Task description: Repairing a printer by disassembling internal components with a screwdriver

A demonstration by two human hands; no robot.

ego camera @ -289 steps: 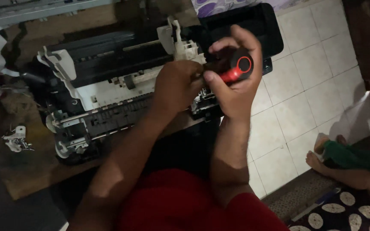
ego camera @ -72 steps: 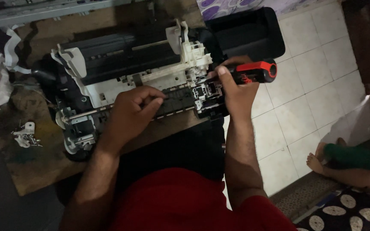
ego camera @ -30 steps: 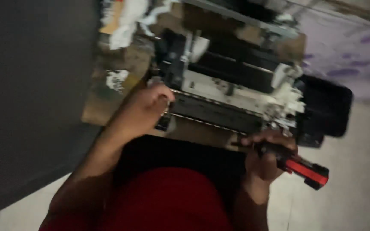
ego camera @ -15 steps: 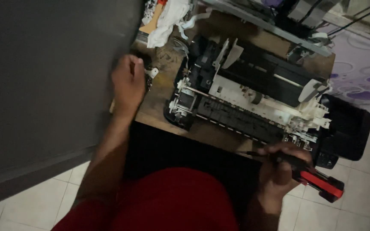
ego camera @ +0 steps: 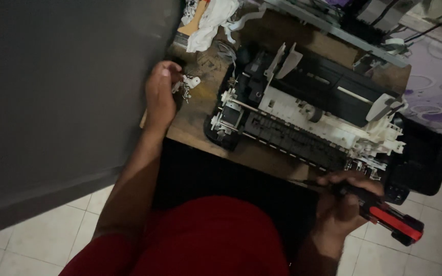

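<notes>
A person seen from above works at a scuffed wooden tabletop (ego camera: 200, 134). The left hand (ego camera: 159, 94) rests at the tabletop's left edge, fingertips curled narrowly around 1 small white plastic bracket (ego camera: 189, 82) with a cluster of tiny metal screws beside it; whether the fingers actually pinch it cannot be told. The right hand (ego camera: 343, 207), at the tabletop's near edge, is wrapped firmly around 1 screwdriver (ego camera: 384, 217) with a chunky red and black handle, its thin dark shaft pointing left. Between the 2 hands, filling the tabletop's middle, lies 1 stripped printer (ego camera: 308, 115): an angular frame of white and black moulded plastic, ribbed along its near side, with a black tray sticking out past the right edge. A crumpled white cloth (ego camera: 212, 18) sits at the far left corner.
</notes>
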